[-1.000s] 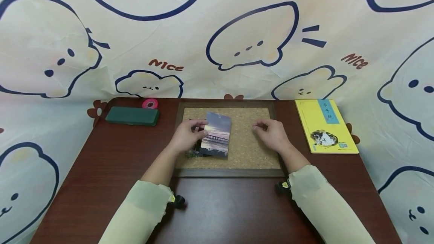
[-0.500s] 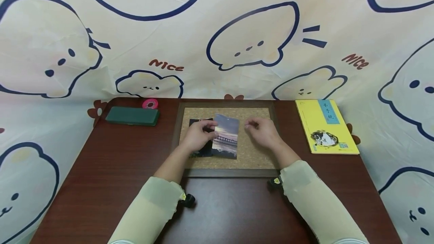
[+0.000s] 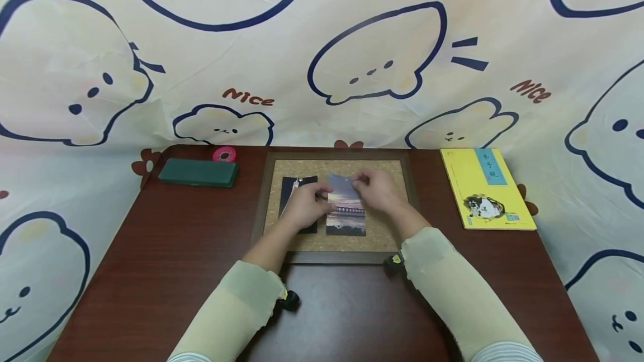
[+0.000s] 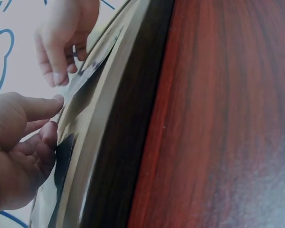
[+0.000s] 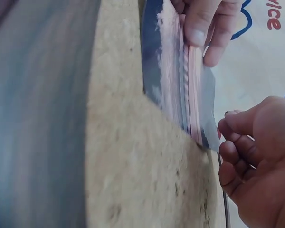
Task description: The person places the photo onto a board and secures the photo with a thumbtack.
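Note:
My left hand (image 3: 304, 205) pinches the left edge of a photo card (image 3: 346, 222) with a purple sunset and a long pier. The card is over the corkboard (image 3: 384, 239), tilted off the cork in the right wrist view. At its top right corner, my right hand (image 3: 379, 190) has its fingers curled, with thumb and forefinger pinching a tiny dark-tipped pin (image 5: 229, 113), mostly hidden. Left of this card, a dark photo card (image 3: 288, 189) lies on the cork, with a small shiny pin (image 3: 300, 180) near its top. My left hand covers part of it.
A green case (image 3: 198, 172) lies at the back left of the brown table (image 3: 151, 272), with a pink tape roll (image 3: 224, 154) behind it. On the right is a yellow book (image 3: 485, 189). A patterned cloth (image 3: 282, 60) hangs behind the table.
My left hand has moved the sunset card to the right, uncovering more of the dark card. My right hand has come left to the sunset card's top corner.

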### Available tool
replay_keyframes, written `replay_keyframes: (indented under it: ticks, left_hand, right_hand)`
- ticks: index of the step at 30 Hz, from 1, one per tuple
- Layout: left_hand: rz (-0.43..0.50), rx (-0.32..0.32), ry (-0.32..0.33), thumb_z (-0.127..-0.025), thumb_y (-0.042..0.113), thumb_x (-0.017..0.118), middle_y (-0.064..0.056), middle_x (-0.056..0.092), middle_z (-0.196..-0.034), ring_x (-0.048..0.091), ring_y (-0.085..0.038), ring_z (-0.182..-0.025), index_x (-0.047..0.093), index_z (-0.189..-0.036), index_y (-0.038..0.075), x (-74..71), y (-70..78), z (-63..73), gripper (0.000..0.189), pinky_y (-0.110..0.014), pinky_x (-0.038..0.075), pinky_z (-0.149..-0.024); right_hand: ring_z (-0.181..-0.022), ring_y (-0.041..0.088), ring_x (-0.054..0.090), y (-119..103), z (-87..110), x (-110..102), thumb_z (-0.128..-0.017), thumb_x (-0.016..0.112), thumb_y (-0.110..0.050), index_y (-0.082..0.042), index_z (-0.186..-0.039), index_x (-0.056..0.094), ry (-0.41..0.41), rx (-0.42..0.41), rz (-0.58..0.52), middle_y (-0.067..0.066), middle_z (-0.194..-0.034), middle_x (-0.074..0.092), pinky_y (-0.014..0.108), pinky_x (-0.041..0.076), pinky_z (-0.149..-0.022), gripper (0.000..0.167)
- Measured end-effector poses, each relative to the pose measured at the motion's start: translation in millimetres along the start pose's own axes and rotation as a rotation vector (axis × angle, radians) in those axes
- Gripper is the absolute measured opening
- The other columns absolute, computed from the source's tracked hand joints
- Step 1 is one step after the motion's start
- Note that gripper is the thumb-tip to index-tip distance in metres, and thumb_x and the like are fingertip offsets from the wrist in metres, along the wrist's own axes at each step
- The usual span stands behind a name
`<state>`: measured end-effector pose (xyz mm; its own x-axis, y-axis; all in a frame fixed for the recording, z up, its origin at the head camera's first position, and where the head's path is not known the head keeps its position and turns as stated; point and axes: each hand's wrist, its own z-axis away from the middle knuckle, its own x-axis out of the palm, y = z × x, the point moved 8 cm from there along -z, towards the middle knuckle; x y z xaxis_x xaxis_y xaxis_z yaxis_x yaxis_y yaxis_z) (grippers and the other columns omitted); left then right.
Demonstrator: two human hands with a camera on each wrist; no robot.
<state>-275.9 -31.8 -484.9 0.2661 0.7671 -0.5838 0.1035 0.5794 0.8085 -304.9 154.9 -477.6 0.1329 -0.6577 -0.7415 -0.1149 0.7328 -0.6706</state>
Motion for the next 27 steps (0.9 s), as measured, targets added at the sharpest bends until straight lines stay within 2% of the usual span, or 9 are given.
replay_keyframes:
  ticks: [7, 18, 27]
  left_hand:
    - [-0.055, -0.014, 0.019, -0.086, 0.022, 0.084, -0.001, 0.072, -0.104, 0.066, -0.017, -0.092, 0.074, -0.122, 0.012, 3.9, -2.2, -1.7, 0.039, -0.037, 0.054, -0.083]
    - [-0.147, -0.008, 0.001, -0.086, 0.025, 0.084, 0.001, 0.069, -0.106, 0.063, -0.017, -0.091, 0.073, -0.124, 0.016, 10.2, -2.7, -3.4, 0.040, -0.039, 0.052, -0.083]
    - [-0.206, 0.011, -0.002, -0.087, 0.028, 0.084, -0.001, 0.065, -0.110, 0.061, -0.020, -0.097, 0.071, -0.128, 0.016, 13.2, -0.1, -1.5, 0.045, -0.042, 0.051, -0.087]
  right_hand:
    - [-0.081, 0.020, 0.065, -4, -13.3, 9, -0.104, 0.063, -0.021, -0.016, -0.106, 0.073, -0.036, 0.006, 0.050, 0.002, -0.095, 0.071, 0.037, 0.053, -0.072, 0.011]
    - [-0.086, 0.022, 0.063, -5, -23.8, 16, -0.105, 0.062, -0.023, -0.011, -0.109, 0.074, -0.092, 0.011, 0.146, 0.005, -0.097, 0.071, 0.040, 0.051, -0.081, 0.017]
    - [-0.086, 0.023, 0.062, 0, -30.2, 19, -0.105, 0.061, -0.025, -0.009, -0.107, 0.075, -0.145, 0.065, 0.089, 0.005, -0.091, 0.070, 0.040, 0.050, -0.083, 0.021]
